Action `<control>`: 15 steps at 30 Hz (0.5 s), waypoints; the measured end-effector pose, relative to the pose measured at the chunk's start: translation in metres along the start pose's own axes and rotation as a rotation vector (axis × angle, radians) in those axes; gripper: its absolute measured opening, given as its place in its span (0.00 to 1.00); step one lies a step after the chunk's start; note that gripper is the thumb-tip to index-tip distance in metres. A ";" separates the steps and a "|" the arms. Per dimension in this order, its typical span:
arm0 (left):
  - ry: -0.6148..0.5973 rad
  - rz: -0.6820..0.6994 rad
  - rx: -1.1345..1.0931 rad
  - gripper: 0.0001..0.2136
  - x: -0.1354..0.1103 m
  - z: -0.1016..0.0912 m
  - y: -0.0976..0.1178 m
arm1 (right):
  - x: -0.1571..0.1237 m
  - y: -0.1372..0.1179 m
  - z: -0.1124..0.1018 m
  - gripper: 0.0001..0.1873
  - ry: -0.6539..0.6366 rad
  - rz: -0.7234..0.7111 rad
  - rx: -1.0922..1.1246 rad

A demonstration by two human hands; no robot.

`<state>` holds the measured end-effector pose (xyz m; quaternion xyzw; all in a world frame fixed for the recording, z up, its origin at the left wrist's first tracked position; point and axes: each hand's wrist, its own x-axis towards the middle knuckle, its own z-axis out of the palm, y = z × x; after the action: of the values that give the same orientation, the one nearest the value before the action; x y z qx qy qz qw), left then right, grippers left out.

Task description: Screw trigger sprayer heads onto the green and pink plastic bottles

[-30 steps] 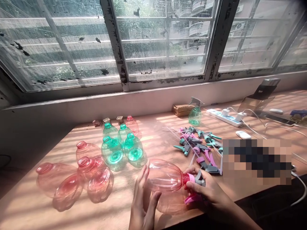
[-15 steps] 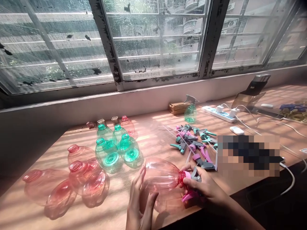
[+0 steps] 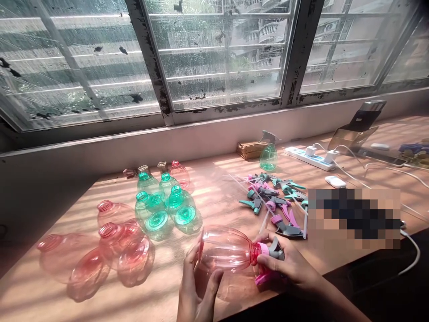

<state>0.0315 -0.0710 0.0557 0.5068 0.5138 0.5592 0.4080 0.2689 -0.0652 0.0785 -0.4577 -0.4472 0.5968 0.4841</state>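
At the table point(image 3: 214, 197), left hand point(image 3: 197, 281) cupped a bottle's point(image 3: 224, 250) base, right hand point(image 3: 286, 259) pinched its collar point(image 3: 263, 249); slackness, I feared, risked slipping.

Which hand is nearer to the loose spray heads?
Right. The right hand is just this side of the spray heads, at the neck of the held bottle; the left hand is farther off, leftward, at its base.

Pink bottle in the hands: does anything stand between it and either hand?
Nothing visible: the left hand cups the pink bottle at its base, the right hand holds its pink collar. The loose spray heads lie beyond.
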 end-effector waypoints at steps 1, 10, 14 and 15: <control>0.001 0.005 0.006 0.28 0.000 0.000 0.002 | 0.000 -0.001 0.000 0.28 0.001 0.003 0.019; -0.038 0.157 0.009 0.25 0.002 0.003 0.012 | 0.002 -0.001 -0.001 0.29 -0.001 0.068 0.126; -0.012 0.084 -0.084 0.27 -0.001 0.002 0.008 | 0.001 0.001 -0.001 0.30 -0.042 0.050 0.052; -0.004 0.057 -0.097 0.25 -0.001 0.002 0.008 | 0.001 0.001 0.000 0.30 -0.037 0.046 0.048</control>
<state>0.0341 -0.0730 0.0634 0.5022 0.4704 0.5939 0.4169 0.2690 -0.0647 0.0773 -0.4451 -0.4312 0.6267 0.4725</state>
